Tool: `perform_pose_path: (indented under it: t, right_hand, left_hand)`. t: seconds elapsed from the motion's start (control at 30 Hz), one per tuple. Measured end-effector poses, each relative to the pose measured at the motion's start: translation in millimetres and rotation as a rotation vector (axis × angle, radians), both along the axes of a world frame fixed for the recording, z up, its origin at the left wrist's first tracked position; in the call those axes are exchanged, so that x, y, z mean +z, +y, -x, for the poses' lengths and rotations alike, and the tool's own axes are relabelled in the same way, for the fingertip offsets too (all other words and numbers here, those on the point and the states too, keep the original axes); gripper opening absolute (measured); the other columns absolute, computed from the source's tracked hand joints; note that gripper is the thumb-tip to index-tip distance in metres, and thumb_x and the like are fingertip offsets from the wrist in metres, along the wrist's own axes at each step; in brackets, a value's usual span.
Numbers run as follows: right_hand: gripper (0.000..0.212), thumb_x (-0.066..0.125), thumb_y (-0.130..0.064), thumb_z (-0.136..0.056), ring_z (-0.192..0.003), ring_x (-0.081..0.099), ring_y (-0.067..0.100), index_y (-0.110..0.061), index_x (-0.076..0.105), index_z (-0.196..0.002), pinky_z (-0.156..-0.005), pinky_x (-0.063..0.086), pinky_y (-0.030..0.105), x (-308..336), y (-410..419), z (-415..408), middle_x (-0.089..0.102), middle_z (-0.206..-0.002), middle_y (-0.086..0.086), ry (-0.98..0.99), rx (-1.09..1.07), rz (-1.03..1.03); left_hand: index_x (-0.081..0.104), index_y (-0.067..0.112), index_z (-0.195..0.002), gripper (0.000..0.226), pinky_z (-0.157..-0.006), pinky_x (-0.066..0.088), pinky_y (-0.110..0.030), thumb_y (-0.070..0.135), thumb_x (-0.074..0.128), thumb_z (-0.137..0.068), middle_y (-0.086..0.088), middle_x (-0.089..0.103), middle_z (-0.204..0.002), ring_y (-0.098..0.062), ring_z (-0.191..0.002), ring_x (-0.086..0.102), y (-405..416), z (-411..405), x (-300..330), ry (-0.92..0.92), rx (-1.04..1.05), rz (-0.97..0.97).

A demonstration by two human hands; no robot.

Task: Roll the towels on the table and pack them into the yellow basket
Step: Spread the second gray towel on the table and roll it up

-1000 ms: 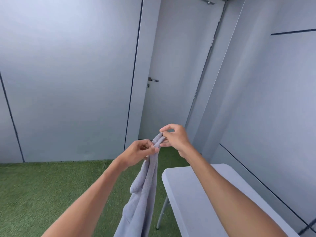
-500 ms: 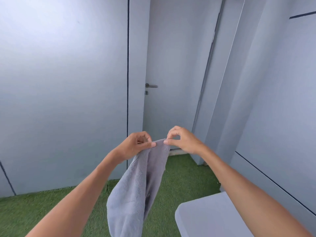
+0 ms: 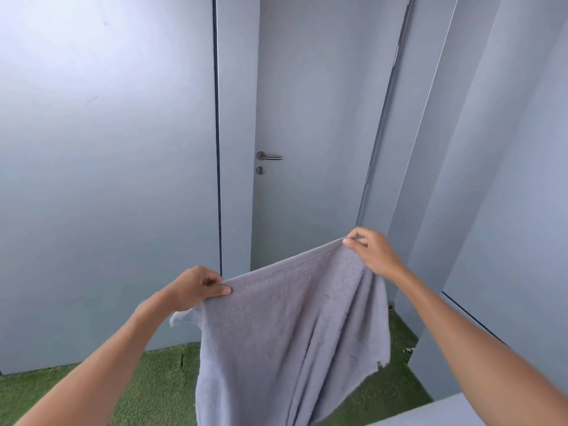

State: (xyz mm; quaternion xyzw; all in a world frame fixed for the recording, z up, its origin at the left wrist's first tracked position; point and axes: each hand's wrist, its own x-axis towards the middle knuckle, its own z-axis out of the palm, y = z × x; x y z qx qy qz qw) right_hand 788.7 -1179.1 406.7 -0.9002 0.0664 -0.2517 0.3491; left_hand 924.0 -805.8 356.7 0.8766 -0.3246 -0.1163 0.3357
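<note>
Grey towel (image 3: 285, 327) is up in the air in front of us, spread by its top edge and hanging loose over the green turf (image 3: 153, 385). Left hand (image 3: 193, 287) pinches one top corner, right hand (image 3: 373, 253) pinches the other, held well apart. So we're barely started, by the look of it: nothing rolled yet, and it looks like it needs laying flat first. Only a sliver of the table (image 3: 445, 415) shows at bottom right. No yellow basket or other towels in view, and the towel's bottom is cut off.
</note>
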Motion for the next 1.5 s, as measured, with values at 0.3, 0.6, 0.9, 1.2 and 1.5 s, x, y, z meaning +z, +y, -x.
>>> perform_pose_path:
  t: [0.3,0.6,0.9,1.2,1.5]
  right_hand:
    - [0.016,0.065,-0.022,-0.090,-0.046,0.024,0.011,-0.015,0.063,-0.076,-0.050,0.020,0.028,-17.3,-103.0,-34.4,0.033,-0.048,-0.003,0.073,-0.057,0.063]
    - [0.014,0.066,-0.039,-0.088,-0.052,0.030,0.008,-0.026,0.068,-0.085,-0.052,0.022,0.025,-58.8,-77.4,-40.8,0.040,-0.055,-0.008,0.197,0.242,0.003]
    - [0.024,0.067,-0.049,-0.084,-0.056,0.044,0.021,-0.025,0.067,-0.084,-0.057,0.034,0.032,-112.0,-134.3,-8.9,0.056,-0.063,0.008,0.392,0.237,-0.182]
    - [0.010,0.069,-0.028,-0.086,-0.072,0.064,0.007,-0.023,0.070,-0.077,-0.068,0.048,0.027,-175.7,-239.9,46.5,0.069,-0.075,-0.008,0.817,0.086,-0.004]
    - [0.011,0.065,-0.012,-0.087,-0.072,0.064,0.020,-0.020,0.064,-0.080,-0.067,0.049,0.031,-243.5,-287.7,95.2,0.067,-0.081,0.002,0.830,-0.219,0.048]
  left_hand:
    - [0.068,0.016,-0.069,0.027,-0.055,0.036,-0.021,0.037,0.066,-0.087,0.004,0.058,-0.057,-0.017,-0.058,0.051,-93.3,-47.2,9.7,-0.192,0.132,0.087]
    - [0.074,0.032,-0.098,0.014,-0.067,0.044,-0.027,0.031,0.071,-0.084,0.002,0.068,-0.069,-0.017,-0.064,0.054,-256.4,0.6,-25.8,-0.116,-0.088,0.288]
    - [0.071,0.021,-0.079,0.008,-0.049,0.029,-0.016,0.028,0.072,-0.084,0.013,0.044,-0.048,-0.007,-0.047,0.034,-314.1,6.8,-56.0,-0.042,-0.174,0.212]
    - [0.070,0.025,-0.077,0.008,-0.054,0.033,-0.015,0.025,0.071,-0.084,0.007,0.047,-0.053,-0.007,-0.052,0.038,-329.0,22.7,-107.8,0.001,-0.153,0.184]
    - [0.069,0.021,-0.080,0.005,-0.055,0.035,-0.012,0.019,0.071,-0.084,0.014,0.051,-0.052,-0.003,-0.048,0.043,-344.7,55.0,-149.0,0.164,-0.214,0.097]
